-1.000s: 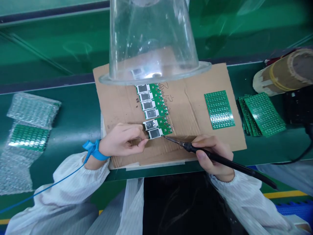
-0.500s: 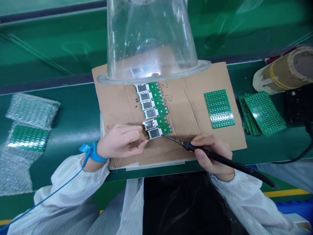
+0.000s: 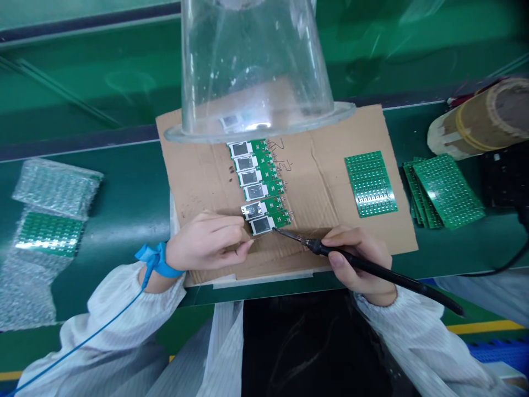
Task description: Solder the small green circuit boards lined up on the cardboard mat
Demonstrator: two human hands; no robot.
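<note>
My right hand (image 3: 363,262) grips a black soldering iron (image 3: 372,266) like a pen. Its tip meets the lower right corner of the screen on the nearest small circuit board (image 3: 282,219). Thumb and forefinger of my left hand (image 3: 212,240) are pinched together just left of that board, on a thin strand of solder wire (image 3: 262,235) that reaches toward the iron's tip. Several like boards, each with a grey display (image 3: 249,177) in a white frame, lie in a column running away from me. The farthest ones sit behind the clear hood.
A clear plastic hood (image 3: 256,66) hangs over the far part of the cardboard sheet (image 3: 326,193). One green panel (image 3: 371,183) lies on the cardboard, with more panels (image 3: 448,190) stacked beyond it. Bubble-wrapped panels (image 3: 58,187) are at left, a cardboard tube (image 3: 475,121) at right.
My left fingers have shifted slightly right and down, and the strand now shows between them and the iron's tip. The iron's tip stays at the same corner.
</note>
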